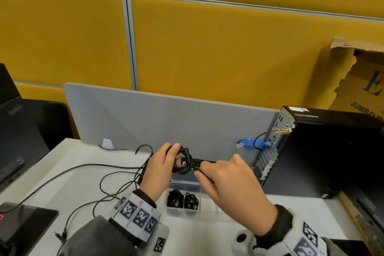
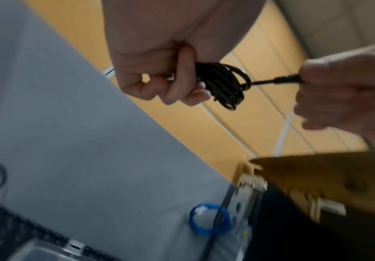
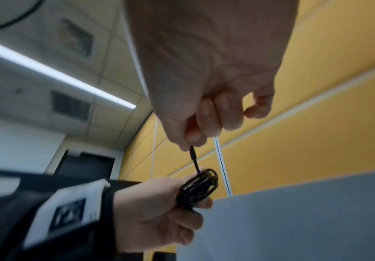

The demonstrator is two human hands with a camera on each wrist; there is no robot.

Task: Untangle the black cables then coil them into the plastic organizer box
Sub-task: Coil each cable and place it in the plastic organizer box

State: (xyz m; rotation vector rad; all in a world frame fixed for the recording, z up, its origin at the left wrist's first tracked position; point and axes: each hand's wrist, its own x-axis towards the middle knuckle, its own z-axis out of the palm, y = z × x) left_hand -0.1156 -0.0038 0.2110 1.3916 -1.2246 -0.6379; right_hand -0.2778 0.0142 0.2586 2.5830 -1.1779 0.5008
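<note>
Above the white desk, just beyond the far rim of the plastic organizer box, the left hand curls its fingers and thumb round a coiled black cable, while the right hand pinches that cable's free end just to its right, both wrists raised off the surface. Two more coiled cables lie in the box's near compartments. Loose cables sprawl left; a black computer tower closes the right side and a grey divider the far edge.
</note>
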